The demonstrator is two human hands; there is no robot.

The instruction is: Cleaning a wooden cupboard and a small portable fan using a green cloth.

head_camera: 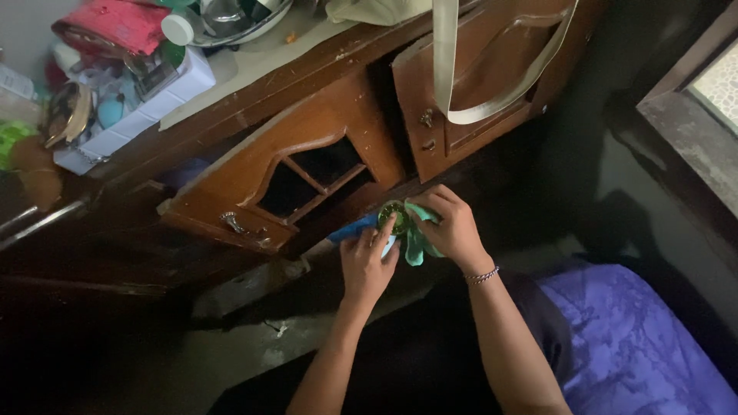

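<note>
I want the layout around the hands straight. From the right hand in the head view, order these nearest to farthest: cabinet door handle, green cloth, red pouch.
1. green cloth: in the right hand itself.
2. cabinet door handle: to the left, on the open door.
3. red pouch: far upper left, on the countertop clutter.

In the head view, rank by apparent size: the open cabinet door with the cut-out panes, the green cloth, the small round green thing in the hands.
1. Open cabinet door
2. Green cloth
3. Small round green thing, partly covered by fingers, so only roughly judged; cloth looks just slightly larger.

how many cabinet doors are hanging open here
2. One cabinet door, with cut-out panes, swings open left of the hands; the other door stands open above the right hand, with a cream strap draped over it. Others may be hidden in the dark.
</note>
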